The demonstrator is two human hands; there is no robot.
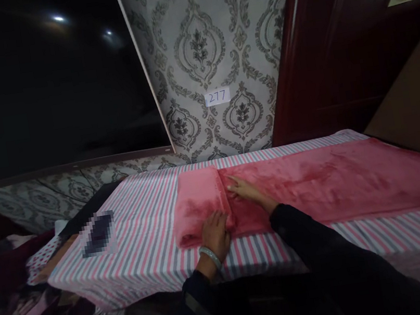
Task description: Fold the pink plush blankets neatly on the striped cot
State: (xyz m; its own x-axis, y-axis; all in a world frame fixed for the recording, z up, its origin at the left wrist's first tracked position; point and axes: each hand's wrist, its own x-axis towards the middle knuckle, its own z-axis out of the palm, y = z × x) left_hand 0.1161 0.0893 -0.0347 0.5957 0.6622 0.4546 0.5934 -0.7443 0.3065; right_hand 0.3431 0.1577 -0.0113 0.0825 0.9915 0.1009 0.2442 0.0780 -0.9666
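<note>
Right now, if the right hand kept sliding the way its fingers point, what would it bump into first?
The right hand lies flat on the pink cloth, fingers pointing toward the folded flap. It would probably meet that raised fold edge first; past it lies only the striped sheet.

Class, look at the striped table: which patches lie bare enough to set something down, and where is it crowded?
Bare stripes on the table: between the blurred dark object and the pink cloth; also the front strip right of the right hand. Crowded: the cloth's folded end, under the left hand.
</note>
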